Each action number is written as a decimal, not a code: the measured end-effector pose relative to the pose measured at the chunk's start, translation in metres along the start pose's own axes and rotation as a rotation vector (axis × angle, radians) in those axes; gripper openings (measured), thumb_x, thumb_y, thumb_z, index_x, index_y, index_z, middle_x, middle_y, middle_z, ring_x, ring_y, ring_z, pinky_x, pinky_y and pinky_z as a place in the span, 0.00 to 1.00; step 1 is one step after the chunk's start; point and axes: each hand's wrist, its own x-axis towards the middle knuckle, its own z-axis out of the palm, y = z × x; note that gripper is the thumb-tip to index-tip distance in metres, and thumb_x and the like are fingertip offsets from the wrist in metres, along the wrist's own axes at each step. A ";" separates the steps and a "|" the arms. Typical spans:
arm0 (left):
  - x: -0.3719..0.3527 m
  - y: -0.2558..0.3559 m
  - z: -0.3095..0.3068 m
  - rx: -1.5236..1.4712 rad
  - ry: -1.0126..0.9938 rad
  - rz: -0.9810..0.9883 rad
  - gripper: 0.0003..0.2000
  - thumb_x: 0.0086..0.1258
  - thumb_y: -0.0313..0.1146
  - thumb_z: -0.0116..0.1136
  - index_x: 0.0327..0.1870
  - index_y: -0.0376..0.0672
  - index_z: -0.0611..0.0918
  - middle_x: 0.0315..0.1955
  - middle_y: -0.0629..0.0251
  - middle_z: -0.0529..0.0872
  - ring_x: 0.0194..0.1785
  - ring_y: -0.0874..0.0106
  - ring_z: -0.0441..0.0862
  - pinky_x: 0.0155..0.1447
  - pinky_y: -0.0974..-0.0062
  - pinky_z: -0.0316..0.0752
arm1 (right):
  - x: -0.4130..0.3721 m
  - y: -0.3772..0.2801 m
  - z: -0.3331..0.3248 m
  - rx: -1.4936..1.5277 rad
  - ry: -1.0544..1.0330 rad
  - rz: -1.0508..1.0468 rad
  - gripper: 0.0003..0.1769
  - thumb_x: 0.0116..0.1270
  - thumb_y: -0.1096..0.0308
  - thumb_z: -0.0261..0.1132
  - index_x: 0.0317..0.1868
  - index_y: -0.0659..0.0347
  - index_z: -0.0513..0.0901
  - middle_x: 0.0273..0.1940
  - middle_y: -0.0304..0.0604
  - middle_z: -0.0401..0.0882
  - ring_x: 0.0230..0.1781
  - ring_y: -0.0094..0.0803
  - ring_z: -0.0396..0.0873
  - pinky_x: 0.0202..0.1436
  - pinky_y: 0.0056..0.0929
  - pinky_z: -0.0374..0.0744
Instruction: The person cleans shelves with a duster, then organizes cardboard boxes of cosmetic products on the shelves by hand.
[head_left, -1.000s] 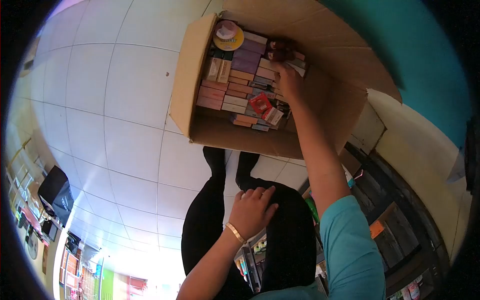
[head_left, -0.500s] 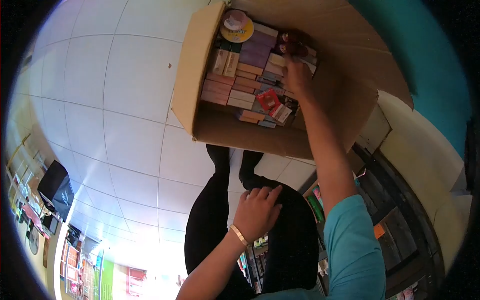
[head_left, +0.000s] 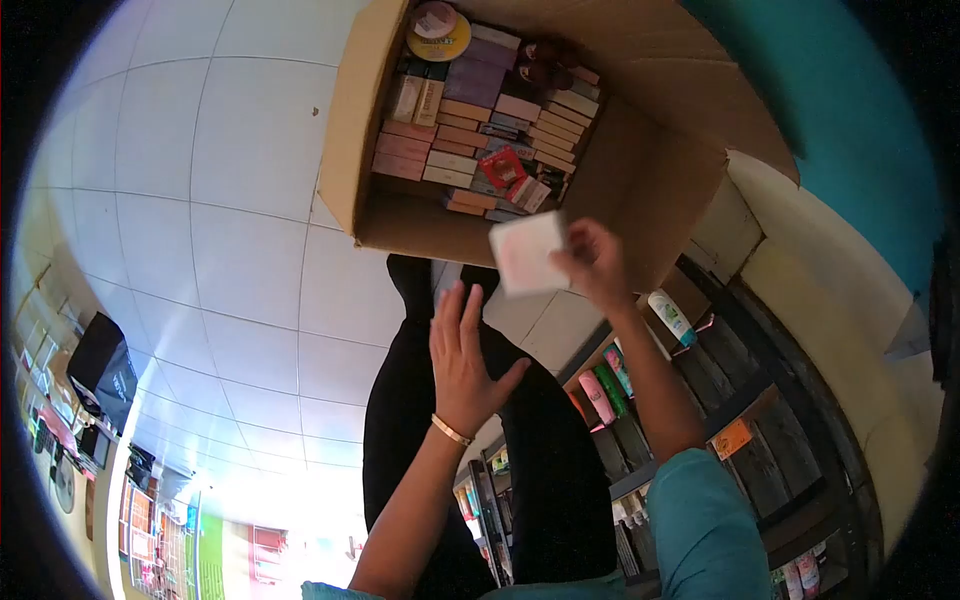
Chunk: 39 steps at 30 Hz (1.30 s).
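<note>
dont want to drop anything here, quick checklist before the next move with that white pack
1. Right hand grips the white pack: ok, fingers pinch one edge.
2. Left hand free to help: ok, open and holding nothing, just below the pack.
3. Pack clear of the cardboard box: ok, held outside its near wall.
4. Stacks in the box tidy: not ok, a red packet lies askew on top.
5. Pack's label readable: cannot tell, blurred.
</note>
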 end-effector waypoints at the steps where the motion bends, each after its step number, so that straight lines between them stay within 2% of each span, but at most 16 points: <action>1: 0.001 0.001 -0.001 0.042 0.035 -0.001 0.44 0.36 0.37 0.68 0.59 0.44 0.58 0.56 0.52 0.60 0.60 0.55 0.57 0.61 0.62 0.53 | -0.014 -0.004 0.004 -0.073 -0.121 0.050 0.16 0.41 0.66 0.66 0.30 0.64 0.73 0.23 0.37 0.74 0.25 0.21 0.72 0.27 0.20 0.70; 3: 0.000 -0.003 0.002 0.031 -0.042 0.017 0.48 0.32 0.39 0.69 0.60 0.44 0.56 0.57 0.53 0.58 0.59 0.56 0.59 0.60 0.61 0.53 | -0.041 -0.018 0.018 -0.080 -0.272 -0.007 0.14 0.42 0.69 0.66 0.29 0.62 0.71 0.22 0.34 0.70 0.23 0.16 0.69 0.26 0.17 0.67; 5: 0.000 -0.004 0.006 -0.034 -0.162 0.038 0.49 0.31 0.40 0.70 0.60 0.44 0.56 0.57 0.53 0.57 0.58 0.56 0.60 0.59 0.62 0.55 | -0.059 -0.029 0.024 -0.087 -0.396 0.093 0.14 0.42 0.69 0.65 0.29 0.63 0.71 0.20 0.34 0.70 0.22 0.15 0.68 0.26 0.17 0.67; 6: -0.002 -0.005 0.009 -0.187 -0.187 -0.032 0.49 0.32 0.39 0.69 0.61 0.42 0.54 0.55 0.53 0.59 0.57 0.58 0.62 0.57 0.63 0.60 | -0.061 -0.035 0.023 -0.141 -0.410 0.075 0.11 0.48 0.67 0.63 0.29 0.63 0.71 0.18 0.34 0.69 0.22 0.16 0.68 0.27 0.16 0.67; 9: -0.001 -0.010 0.016 -0.733 -0.168 -0.184 0.48 0.35 0.34 0.69 0.62 0.41 0.52 0.52 0.53 0.63 0.56 0.61 0.63 0.55 0.66 0.63 | -0.049 -0.019 0.020 0.457 -0.439 0.346 0.10 0.56 0.64 0.59 0.32 0.63 0.73 0.18 0.35 0.70 0.23 0.18 0.70 0.29 0.16 0.68; 10: -0.001 -0.012 0.015 -1.081 -0.242 -0.327 0.44 0.43 0.37 0.64 0.62 0.41 0.51 0.52 0.55 0.63 0.56 0.62 0.63 0.56 0.62 0.62 | -0.039 -0.013 0.013 0.518 -0.502 0.320 0.12 0.61 0.62 0.53 0.35 0.63 0.74 0.23 0.37 0.72 0.25 0.19 0.71 0.30 0.17 0.69; 13: 0.005 -0.017 0.003 -1.726 -0.238 -0.521 0.39 0.48 0.48 0.55 0.61 0.43 0.54 0.52 0.50 0.64 0.53 0.56 0.66 0.50 0.59 0.68 | -0.016 -0.011 0.010 0.597 -0.216 0.316 0.12 0.61 0.62 0.53 0.38 0.63 0.74 0.26 0.37 0.74 0.27 0.20 0.72 0.31 0.18 0.70; 14: 0.008 -0.018 0.002 -1.724 -0.222 -0.481 0.36 0.54 0.55 0.43 0.61 0.43 0.55 0.55 0.48 0.61 0.55 0.53 0.64 0.48 0.57 0.70 | -0.008 -0.010 0.009 0.554 -0.177 0.309 0.12 0.60 0.63 0.54 0.38 0.62 0.73 0.27 0.37 0.74 0.27 0.20 0.72 0.31 0.19 0.70; 19: 0.017 -0.024 -0.003 -1.856 -0.211 -0.434 0.37 0.56 0.63 0.32 0.60 0.43 0.55 0.55 0.47 0.62 0.54 0.51 0.66 0.43 0.58 0.74 | 0.055 0.031 -0.006 0.275 0.074 0.193 0.13 0.56 0.67 0.59 0.41 0.63 0.72 0.29 0.36 0.75 0.29 0.20 0.73 0.32 0.18 0.71; 21: 0.017 -0.031 -0.003 -1.827 -0.257 -0.442 0.38 0.55 0.65 0.32 0.60 0.44 0.55 0.54 0.47 0.63 0.51 0.52 0.69 0.41 0.60 0.75 | 0.091 0.051 -0.018 0.053 0.185 0.143 0.21 0.52 0.63 0.63 0.46 0.58 0.71 0.37 0.39 0.74 0.35 0.25 0.72 0.38 0.21 0.71; 23: 0.018 -0.032 0.000 -1.748 -0.213 -0.499 0.39 0.54 0.67 0.31 0.60 0.44 0.55 0.53 0.47 0.64 0.49 0.54 0.71 0.39 0.64 0.76 | 0.137 0.085 -0.025 -0.106 0.367 -0.194 0.32 0.45 0.62 0.69 0.50 0.60 0.67 0.42 0.42 0.71 0.40 0.30 0.71 0.44 0.27 0.71; 25: 0.020 -0.028 0.002 -1.695 -0.153 -0.549 0.39 0.55 0.67 0.29 0.60 0.44 0.56 0.52 0.48 0.66 0.47 0.55 0.73 0.36 0.66 0.76 | 0.165 0.061 -0.027 -0.224 0.490 -0.004 0.44 0.39 0.65 0.72 0.55 0.68 0.57 0.53 0.53 0.61 0.55 0.41 0.60 0.58 0.34 0.61; 31: 0.022 -0.032 0.007 -1.678 -0.150 -0.597 0.37 0.57 0.66 0.27 0.58 0.43 0.61 0.47 0.51 0.70 0.46 0.59 0.74 0.37 0.65 0.75 | 0.238 0.070 -0.015 -0.141 0.485 -0.284 0.46 0.33 0.61 0.75 0.51 0.68 0.59 0.49 0.51 0.64 0.49 0.36 0.66 0.50 0.31 0.69; 33: 0.017 -0.039 0.009 -1.658 -0.107 -0.702 0.37 0.57 0.66 0.27 0.57 0.43 0.62 0.47 0.52 0.71 0.46 0.59 0.73 0.39 0.64 0.74 | 0.241 0.068 -0.009 -0.116 0.592 -0.204 0.50 0.30 0.60 0.76 0.53 0.69 0.57 0.50 0.52 0.64 0.50 0.38 0.66 0.51 0.32 0.68; 36: 0.020 -0.039 0.010 -1.560 -0.078 -0.653 0.37 0.57 0.66 0.28 0.56 0.42 0.63 0.47 0.51 0.71 0.46 0.58 0.73 0.40 0.62 0.74 | 0.238 0.057 -0.006 0.031 0.654 -0.150 0.55 0.29 0.59 0.76 0.56 0.69 0.53 0.51 0.53 0.62 0.52 0.39 0.64 0.54 0.34 0.65; 39: 0.026 -0.033 -0.001 -1.614 -0.254 -0.502 0.34 0.62 0.61 0.25 0.61 0.41 0.55 0.55 0.56 0.63 0.56 0.61 0.64 0.51 0.58 0.67 | 0.236 0.057 -0.011 -0.087 0.726 -0.117 0.59 0.29 0.57 0.75 0.59 0.68 0.49 0.54 0.55 0.59 0.55 0.41 0.60 0.57 0.34 0.62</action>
